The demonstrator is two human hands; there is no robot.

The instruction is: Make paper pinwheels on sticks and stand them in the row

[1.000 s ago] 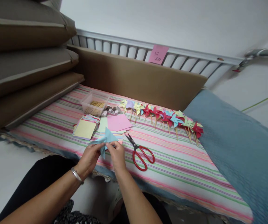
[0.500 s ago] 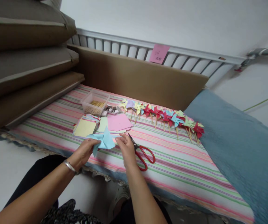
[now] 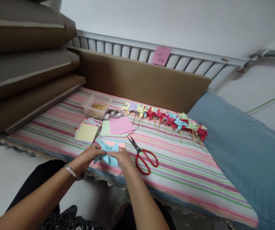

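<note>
A light blue paper pinwheel (image 3: 109, 158) is held between both hands over the near edge of the striped cloth (image 3: 190, 182). My left hand (image 3: 90, 155) pinches it from the left, thumb near its middle. From the right, my right hand (image 3: 122, 157) grips it too, with the thumb pressed close to the centre. The fingers beneath the paper are partly hidden. Just right of my right hand lie scissors (image 3: 144, 156) with red handles, blades slightly apart. Beyond the hands are a stack of coloured paper squares (image 3: 86, 132) with yellow on top and pink paper sheets (image 3: 121, 126).
A clear plastic box (image 3: 89, 110) holds thin wooden sticks. Small boxes (image 3: 114, 113) stand beside it. Finished pinwheels (image 3: 168, 120) on sticks lie in a row toward the right. Stacked cushions (image 3: 32, 68) rise at the left, and a brown board (image 3: 137, 78) stands along the back.
My right hand has moved left and down onto the pinwheel, its thumb now at the centre. The pinwheel sits slightly lower, its blades gathered between both hands.
</note>
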